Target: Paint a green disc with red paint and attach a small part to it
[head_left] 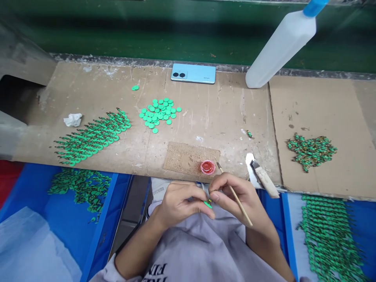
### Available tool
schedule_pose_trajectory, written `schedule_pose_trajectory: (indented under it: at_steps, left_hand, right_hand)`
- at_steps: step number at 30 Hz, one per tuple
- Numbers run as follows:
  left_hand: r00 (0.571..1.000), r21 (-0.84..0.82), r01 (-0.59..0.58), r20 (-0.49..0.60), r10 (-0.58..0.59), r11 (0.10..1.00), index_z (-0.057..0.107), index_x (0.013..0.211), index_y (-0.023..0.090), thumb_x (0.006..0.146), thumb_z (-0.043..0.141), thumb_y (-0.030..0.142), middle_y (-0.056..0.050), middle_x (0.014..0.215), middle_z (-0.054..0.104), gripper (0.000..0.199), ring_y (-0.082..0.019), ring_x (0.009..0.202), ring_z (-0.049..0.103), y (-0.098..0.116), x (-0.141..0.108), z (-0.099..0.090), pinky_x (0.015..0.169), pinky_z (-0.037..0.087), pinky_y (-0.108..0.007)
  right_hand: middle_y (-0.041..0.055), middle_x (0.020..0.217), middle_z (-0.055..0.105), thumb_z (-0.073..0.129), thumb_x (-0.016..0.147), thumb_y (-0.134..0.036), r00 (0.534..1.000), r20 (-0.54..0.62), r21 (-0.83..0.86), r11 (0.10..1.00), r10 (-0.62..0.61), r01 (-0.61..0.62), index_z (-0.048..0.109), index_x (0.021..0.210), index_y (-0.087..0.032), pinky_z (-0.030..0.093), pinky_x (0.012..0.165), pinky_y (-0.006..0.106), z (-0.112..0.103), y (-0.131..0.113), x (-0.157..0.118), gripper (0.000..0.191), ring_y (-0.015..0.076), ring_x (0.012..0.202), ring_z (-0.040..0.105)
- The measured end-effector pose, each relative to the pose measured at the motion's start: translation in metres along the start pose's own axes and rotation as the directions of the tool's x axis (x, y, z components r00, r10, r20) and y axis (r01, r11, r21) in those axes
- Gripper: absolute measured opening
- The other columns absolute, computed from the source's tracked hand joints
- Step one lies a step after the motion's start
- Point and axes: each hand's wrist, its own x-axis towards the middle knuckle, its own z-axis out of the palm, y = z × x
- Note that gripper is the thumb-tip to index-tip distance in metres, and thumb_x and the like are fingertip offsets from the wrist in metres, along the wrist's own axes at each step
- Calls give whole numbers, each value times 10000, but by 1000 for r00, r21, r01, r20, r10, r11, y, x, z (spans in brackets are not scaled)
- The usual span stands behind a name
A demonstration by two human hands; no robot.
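Head view: the left hand [182, 201] pinches a small green piece [208, 204] above the lap, seemingly to steady it. Curled closed, the right hand [251, 199] tucks a brush [239, 203] aside, probably freeing its fingertips beside the piece. The red cup [207, 167] stands near the desk [223, 113] edge, presumably for easy reach.

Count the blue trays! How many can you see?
2. The left blue tray holds loose green pieces; the right blue tray holds rows of green pieces. Both run off the picture's edge, so more may be hidden.
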Motion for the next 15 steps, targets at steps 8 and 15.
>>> schedule_pose_trajectory:
  at_steps: [8, 15]
  left_hand:
    - [998, -133, 68, 15, -66, 989, 742, 783, 220, 931, 762, 427, -6, 626, 785, 255, -165, 575, 757, -3, -5, 2, 598, 599, -246]
    - [995, -114, -88, -50, 83, 990, 719, 834, 210, 870, 836, 229, -12, 781, 792, 125, -136, 671, 746, 0, 3, 2, 651, 592, -216]
  right_hand:
    - [-6, 701, 686, 766, 940, -361, 1000, 9, 46, 999, -9, 8, 701, 826, -222, 478, 519, 242, -1, 3, 4, 191, 133, 581, 607]
    - [5, 709, 698, 797, 914, -424, 1000, -1, 28, 1000, -4, 4, 706, 812, -225, 494, 527, 252, -1, 4, 4, 242, 146, 603, 626]
